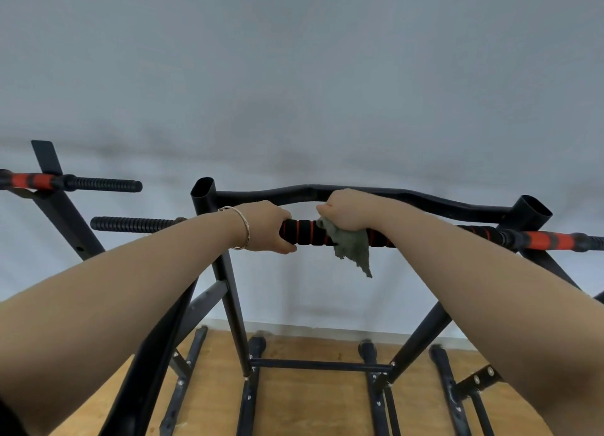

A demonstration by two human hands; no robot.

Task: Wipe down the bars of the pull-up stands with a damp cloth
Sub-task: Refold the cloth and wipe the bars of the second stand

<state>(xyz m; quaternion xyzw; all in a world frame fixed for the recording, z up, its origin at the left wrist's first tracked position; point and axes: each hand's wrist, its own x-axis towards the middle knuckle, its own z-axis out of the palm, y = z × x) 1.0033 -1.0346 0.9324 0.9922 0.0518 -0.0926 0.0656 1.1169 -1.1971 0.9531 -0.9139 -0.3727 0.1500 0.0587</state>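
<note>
Hands (268,226) (346,208) grip ridged foam bar (304,233), rumpled cloth (351,244) hanging.

A plain pale grey-white wall (294,76) fills the upper view, softly and evenly lit, with a faint darker smudged band across it. Below, 1 narrow white skirting strip (294,325) meets a light brown wooden floor (310,403).

Soft even light, perhaps slight blur
</note>
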